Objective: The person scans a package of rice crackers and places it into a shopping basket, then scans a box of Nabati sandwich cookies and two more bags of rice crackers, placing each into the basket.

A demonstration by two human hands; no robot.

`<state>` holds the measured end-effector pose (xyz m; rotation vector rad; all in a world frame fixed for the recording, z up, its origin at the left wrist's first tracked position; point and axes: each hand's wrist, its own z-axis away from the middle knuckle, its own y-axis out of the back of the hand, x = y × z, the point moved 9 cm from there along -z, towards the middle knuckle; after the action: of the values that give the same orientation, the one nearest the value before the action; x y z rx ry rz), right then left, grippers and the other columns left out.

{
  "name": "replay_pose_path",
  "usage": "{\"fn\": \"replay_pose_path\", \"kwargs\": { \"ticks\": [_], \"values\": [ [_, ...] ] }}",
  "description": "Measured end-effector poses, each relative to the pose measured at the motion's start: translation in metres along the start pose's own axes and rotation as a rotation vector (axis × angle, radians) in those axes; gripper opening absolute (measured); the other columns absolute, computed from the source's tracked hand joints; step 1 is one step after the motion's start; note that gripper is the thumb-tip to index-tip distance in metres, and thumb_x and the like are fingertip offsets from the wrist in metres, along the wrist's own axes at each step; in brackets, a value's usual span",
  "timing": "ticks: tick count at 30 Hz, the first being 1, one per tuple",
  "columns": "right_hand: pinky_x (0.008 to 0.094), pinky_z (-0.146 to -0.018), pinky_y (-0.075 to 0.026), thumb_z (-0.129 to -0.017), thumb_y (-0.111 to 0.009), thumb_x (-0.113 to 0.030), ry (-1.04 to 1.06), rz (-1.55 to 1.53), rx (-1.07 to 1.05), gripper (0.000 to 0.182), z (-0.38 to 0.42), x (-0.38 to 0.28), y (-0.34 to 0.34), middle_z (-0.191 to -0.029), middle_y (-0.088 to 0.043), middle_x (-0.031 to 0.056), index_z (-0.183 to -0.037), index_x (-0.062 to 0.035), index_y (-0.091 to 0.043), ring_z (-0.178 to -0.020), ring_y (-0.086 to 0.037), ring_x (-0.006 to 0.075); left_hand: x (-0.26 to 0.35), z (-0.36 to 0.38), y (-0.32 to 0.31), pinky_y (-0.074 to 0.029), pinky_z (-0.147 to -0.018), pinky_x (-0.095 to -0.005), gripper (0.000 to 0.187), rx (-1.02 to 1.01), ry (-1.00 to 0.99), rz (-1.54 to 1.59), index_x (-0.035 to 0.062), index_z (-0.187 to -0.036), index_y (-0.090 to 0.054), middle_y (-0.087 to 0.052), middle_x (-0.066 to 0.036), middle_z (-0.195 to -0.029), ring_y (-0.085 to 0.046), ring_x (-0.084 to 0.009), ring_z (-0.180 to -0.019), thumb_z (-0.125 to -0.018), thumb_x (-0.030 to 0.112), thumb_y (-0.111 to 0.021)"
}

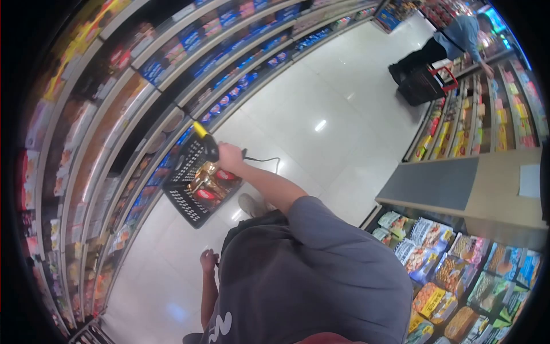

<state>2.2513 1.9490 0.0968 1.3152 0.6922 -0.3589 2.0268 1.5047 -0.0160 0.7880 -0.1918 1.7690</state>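
My right hand [230, 158] is closed round a black and yellow handle [201, 133] above a black plastic shopping basket [184, 207]. A thin dark cord [269, 159] loops out beside that hand. Inside the basket lie shiny brown-and-gold packets [213, 182] with red labels. My left hand [209, 260] hangs low by my body with its fingers curled. Something small and dark shows at its edge, too small to make out. The basket is close to the shelves, just ahead of my shoe [250, 204].
Long shelves [133, 71] of packaged goods run along the left. At right, a display case [441, 269] holds packed foods below a beige counter [498, 183]. Farther up the tiled aisle [321, 109], a person [458, 37] reaches toward a shelf beside a black basket [421, 89] with a red handle.
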Motion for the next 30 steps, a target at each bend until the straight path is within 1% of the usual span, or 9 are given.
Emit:
{"fn": "replay_pose_path", "kwargs": {
  "ticks": [1,5,9,14,16,21,23,24,30],
  "values": [
    [0.046,-0.074,-0.053,-0.068,-0.077,-0.017,-0.009,-0.001,-0.012,0.037,-0.001,0.002,0.001,-0.089,-0.067,0.0187,-0.097,-0.0023,-0.058,-0.086,-0.067,0.0373,0.004,-0.009,0.003,-0.049,-0.054,-0.0273,0.055,0.01,0.032,0.023,-0.0109,-0.131,-0.042,-0.067,-0.015,-0.079,-0.064,-0.0173,-0.064,-0.091,0.021,-0.06],
    [0.0477,-0.075,-0.053,-0.071,-0.069,-0.014,-0.02,0.052,-0.086,0.032,-0.001,-0.002,0.008,-0.09,-0.068,0.0187,-0.099,-0.0038,-0.06,-0.086,-0.067,0.038,0.022,-0.032,0.01,-0.051,-0.056,-0.0277,0.055,0.085,-0.026,-0.004,-0.0093,-0.129,-0.046,-0.068,-0.016,-0.086,-0.065,-0.0181,-0.068,-0.09,0.025,-0.064],
    [0.049,-0.07,-0.053,-0.068,-0.068,-0.01,-0.015,0.032,-0.023,0.027,-0.004,-0.001,0.004,-0.083,-0.067,0.0203,-0.093,-0.0032,-0.058,-0.08,-0.067,0.0389,0.018,-0.038,0.02,-0.051,-0.055,-0.028,0.055,0.133,-0.002,0.065,-0.0096,-0.128,-0.048,-0.068,-0.016,-0.085,-0.066,-0.0185,-0.067,-0.089,0.024,-0.065],
    [0.0492,-0.069,-0.052,-0.073,-0.069,-0.016,0.003,0.017,-0.009,0.025,0.0,-0.014,0.006,-0.081,-0.067,0.0203,-0.091,-0.0035,-0.057,-0.079,-0.066,0.0402,-0.025,-0.044,0.04,-0.049,-0.049,-0.0284,0.058,0.135,0.08,0.053,-0.0139,-0.127,-0.047,-0.067,-0.017,-0.079,-0.064,-0.0193,-0.061,-0.086,0.022,-0.068],
    [0.0499,-0.069,-0.052,-0.066,-0.066,-0.006,-0.006,-0.014,0.004,0.03,0.001,-0.011,0.008,-0.08,-0.067,0.0215,-0.094,-0.0038,-0.057,-0.079,-0.065,0.0416,-0.042,-0.044,0.041,-0.05,-0.049,-0.0287,0.058,0.101,0.118,0.035,-0.014,-0.127,-0.047,-0.066,-0.016,-0.078,-0.064,-0.0194,-0.06,-0.086,0.021,-0.068],
    [0.0506,-0.07,-0.052,-0.066,-0.066,-0.005,-0.032,0.077,-0.001,0.031,0.001,-0.008,0.001,-0.08,-0.067,0.0223,-0.096,-0.0034,-0.057,-0.08,-0.065,0.0422,-0.076,-0.053,0.043,-0.048,-0.045,-0.0287,0.058,0.022,0.209,0.025,-0.0157,-0.127,-0.045,-0.065,-0.016,-0.074,-0.061,-0.0192,-0.056,-0.085,0.017,-0.066],
    [0.0509,-0.071,-0.053,-0.066,-0.065,-0.005,-0.026,0.115,-0.002,0.033,-0.001,-0.01,-0.001,-0.08,-0.067,0.0232,-0.098,-0.0032,-0.057,-0.08,-0.065,0.0431,-0.096,-0.065,0.043,-0.047,-0.044,-0.0289,0.054,0.077,0.204,0.057,-0.0158,-0.124,-0.048,-0.063,-0.014,-0.07,-0.06,-0.0185,-0.054,-0.085,0.017,-0.064],
    [0.051,-0.071,-0.052,-0.066,-0.065,-0.005,-0.026,0.121,-0.015,0.033,-0.002,-0.009,-0.002,-0.08,-0.066,0.0235,-0.099,-0.0031,-0.057,-0.08,-0.065,0.0435,-0.09,-0.064,0.039,-0.048,-0.044,-0.0293,0.052,0.031,0.229,0.083,-0.0146,-0.123,-0.05,-0.064,-0.015,-0.072,-0.061,-0.0183,-0.055,-0.085,0.018,-0.065],
    [0.052,-0.071,-0.052,-0.067,-0.064,-0.006,-0.019,0.122,-0.052,0.033,-0.002,-0.013,-0.005,-0.08,-0.066,0.0248,-0.1,-0.0031,-0.058,-0.08,-0.064,0.045,-0.045,-0.063,0.027,-0.054,-0.057,-0.0308,0.054,0.202,0.11,0.136,-0.0121,-0.123,-0.053,-0.068,-0.018,-0.083,-0.066,-0.0206,-0.067,-0.085,0.023,-0.067]
  ]
}}
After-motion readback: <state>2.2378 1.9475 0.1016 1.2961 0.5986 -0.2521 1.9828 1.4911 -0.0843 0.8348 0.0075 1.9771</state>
